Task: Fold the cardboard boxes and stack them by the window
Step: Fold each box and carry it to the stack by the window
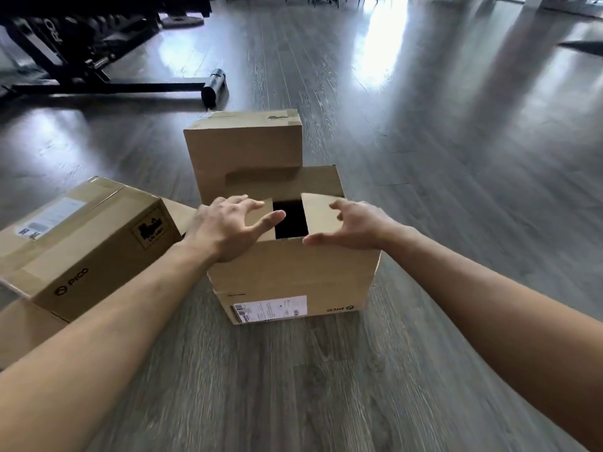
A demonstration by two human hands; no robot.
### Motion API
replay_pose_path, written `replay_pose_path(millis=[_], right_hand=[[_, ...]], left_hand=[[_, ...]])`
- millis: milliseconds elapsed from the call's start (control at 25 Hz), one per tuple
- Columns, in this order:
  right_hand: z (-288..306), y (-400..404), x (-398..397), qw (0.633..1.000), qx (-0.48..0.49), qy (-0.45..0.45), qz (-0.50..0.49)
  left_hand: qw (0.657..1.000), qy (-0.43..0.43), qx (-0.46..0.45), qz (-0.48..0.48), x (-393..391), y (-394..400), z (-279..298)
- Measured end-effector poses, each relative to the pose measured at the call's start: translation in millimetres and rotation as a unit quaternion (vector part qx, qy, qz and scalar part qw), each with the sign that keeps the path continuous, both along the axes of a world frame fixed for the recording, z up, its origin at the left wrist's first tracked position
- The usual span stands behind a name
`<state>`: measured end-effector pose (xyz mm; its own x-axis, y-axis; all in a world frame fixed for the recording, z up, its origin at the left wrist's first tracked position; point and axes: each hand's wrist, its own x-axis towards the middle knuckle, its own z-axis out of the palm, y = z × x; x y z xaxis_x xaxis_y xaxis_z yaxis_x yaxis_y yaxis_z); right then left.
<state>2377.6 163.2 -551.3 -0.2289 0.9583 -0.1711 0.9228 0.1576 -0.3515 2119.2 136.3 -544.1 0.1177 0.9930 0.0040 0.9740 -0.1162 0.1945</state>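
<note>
On the floor, the side flaps of an upright box (290, 275) are being pressed inward from either side by spread, empty grips, left hand (225, 228) and right hand (352, 225) equally near, the far flap (243, 141) standing upright beyond.

The box (290, 275) under my hands is plain brown corrugated cardboard, matt and dry-looking, with a white printed paper label (269, 308) stuck flat on its near wall. The far box (243, 148) is the same dull cardboard, with a strip of glossy brown tape (277, 115) across its top. The box on my left (81, 243) is matt cardboard too, taped along its seam and carrying a white paper label. The floor (440, 158) is grey wood-grain plank, smooth and shiny, throwing back bright window glare. At far left, a black frame (107, 84) looks like matt painted metal.
</note>
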Motion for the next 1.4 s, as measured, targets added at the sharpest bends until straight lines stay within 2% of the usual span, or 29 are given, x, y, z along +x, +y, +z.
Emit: replay_pose_path(millis=[200,280,480,600,960,1400], right_hand=[[-28.6,14.5,-6.7,0.983,0.165,-0.063,-0.057],[-46.0,20.0,-3.6,0.976,0.185,-0.07,-0.089],[-91.9,27.6,3.5,0.985,0.06,0.0,-0.161],[-115.3,31.1,1.1,0.986,0.02,0.0,-0.165],[-125.3,28.1,-0.9,0.988,0.016,-0.037,-0.149],[-118.9,-32.8,2.1,0.994,0.003,-0.031,-0.109]], left_hand=[[0.997,0.063,0.036,0.039,-1.9,7.0,-44.3],[0.995,0.071,0.035,0.057,-5.7,11.3,-62.3],[0.996,0.062,-0.015,0.065,-15.8,19.9,-105.0],[0.996,0.027,-0.066,0.048,-16.4,25.6,-124.1],[0.995,0.011,-0.082,0.047,-11.9,14.6,-132.7],[0.989,0.016,-0.113,0.098,-2.5,-67.0,-125.0]])
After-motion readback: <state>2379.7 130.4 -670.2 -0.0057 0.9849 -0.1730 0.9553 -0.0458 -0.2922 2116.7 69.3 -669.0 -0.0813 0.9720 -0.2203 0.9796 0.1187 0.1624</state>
